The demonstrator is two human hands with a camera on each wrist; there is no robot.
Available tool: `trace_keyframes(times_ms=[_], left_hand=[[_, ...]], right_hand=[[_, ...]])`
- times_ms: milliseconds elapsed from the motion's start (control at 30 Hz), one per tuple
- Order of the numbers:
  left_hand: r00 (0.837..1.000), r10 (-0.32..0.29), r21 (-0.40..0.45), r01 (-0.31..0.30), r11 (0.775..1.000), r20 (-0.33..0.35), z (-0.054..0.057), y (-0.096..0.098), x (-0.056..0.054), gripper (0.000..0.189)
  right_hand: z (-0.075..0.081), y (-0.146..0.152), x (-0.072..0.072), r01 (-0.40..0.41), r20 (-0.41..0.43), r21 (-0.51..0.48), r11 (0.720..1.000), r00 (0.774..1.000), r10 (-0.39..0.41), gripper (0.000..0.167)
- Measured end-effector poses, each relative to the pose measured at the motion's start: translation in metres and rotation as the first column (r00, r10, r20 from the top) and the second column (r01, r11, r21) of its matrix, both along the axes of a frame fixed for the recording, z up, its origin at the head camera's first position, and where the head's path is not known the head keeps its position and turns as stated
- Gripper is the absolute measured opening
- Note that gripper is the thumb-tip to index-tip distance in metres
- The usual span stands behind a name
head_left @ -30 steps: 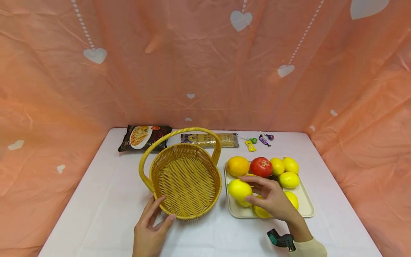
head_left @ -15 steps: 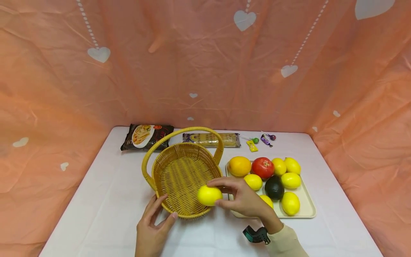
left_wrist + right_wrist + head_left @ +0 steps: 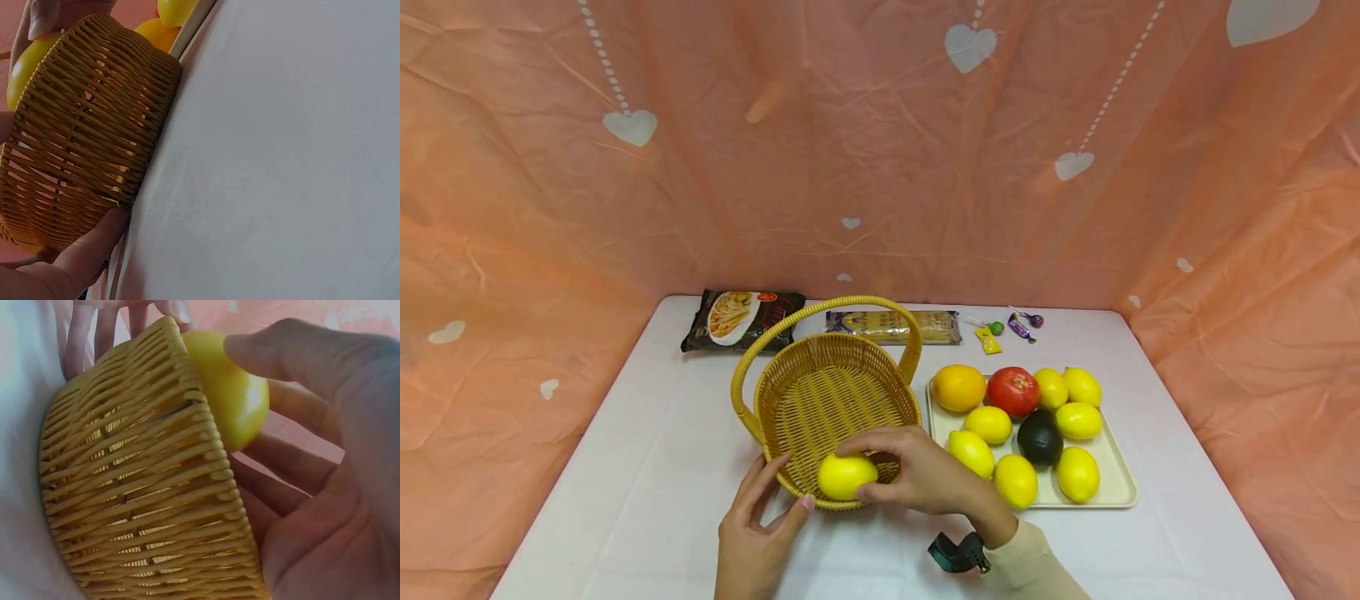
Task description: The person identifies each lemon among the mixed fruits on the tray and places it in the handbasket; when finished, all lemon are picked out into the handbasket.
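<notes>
A round wicker basket point(image 3: 835, 392) with an arched handle stands on the table. My right hand point(image 3: 917, 471) pinches a lemon point(image 3: 847, 477) between thumb and fingers, at the near rim inside the basket. In the right wrist view the lemon point(image 3: 231, 394) shows just over the rim, with the thumb on one side and fingers on the other. My left hand point(image 3: 760, 525) grips the basket's near left side, its thumb and index fingertips at the rim. One finger point(image 3: 94, 247) of it lies against the base of the woven wall in the left wrist view.
Right of the basket, a cream tray point(image 3: 1112, 492) bears several lemons point(image 3: 1015, 482), an orange fruit point(image 3: 958, 387), a red pomegranate point(image 3: 1013, 392) and a dark avocado point(image 3: 1040, 439). Behind lie a black food packet point(image 3: 737, 319), a noodle pack point(image 3: 925, 327), lollipops and wrapped sweets point(image 3: 988, 340).
My right hand has carried the lemon left from above the tray, over the basket's right rim, and down to its near edge. The left hand has stayed at the basket.
</notes>
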State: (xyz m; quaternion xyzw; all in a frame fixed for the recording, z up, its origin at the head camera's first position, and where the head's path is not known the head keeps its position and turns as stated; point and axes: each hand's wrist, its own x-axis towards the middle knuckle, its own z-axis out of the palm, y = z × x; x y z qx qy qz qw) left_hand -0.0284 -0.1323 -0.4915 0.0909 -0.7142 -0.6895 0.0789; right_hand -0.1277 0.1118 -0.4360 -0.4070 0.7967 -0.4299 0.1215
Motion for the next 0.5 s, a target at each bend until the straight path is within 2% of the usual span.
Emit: trace_keyframes(times_ms=[133,233,433,500], left_hand=[[1.000,-0.004,0.010,0.004,1.000,0.007,0.000,0.000,0.000,0.065],[1.000,-0.001,0.022,0.000,1.000,0.013,-0.001,0.001,-0.001,0.065],[1.000,0.007,0.012,-0.007,1.000,0.008,-0.001,0.000,-0.001,0.065],[1.000,0.005,0.009,-0.005,1.000,0.005,-0.001,0.000,-0.001,0.065]], right_hand=[[0.002,0.003,0.000,-0.007,0.046,-0.067,0.998,0.999,0.010,0.043],[-0.001,0.017,-0.001,0.023,0.103,-0.138,0.990,0.995,-0.009,0.040],[-0.007,0.072,-0.003,0.100,0.209,-0.274,0.957,0.977,-0.042,0.044],[-0.009,0.095,-0.003,0.118,0.217,-0.308,0.944,0.975,-0.051,0.045]])
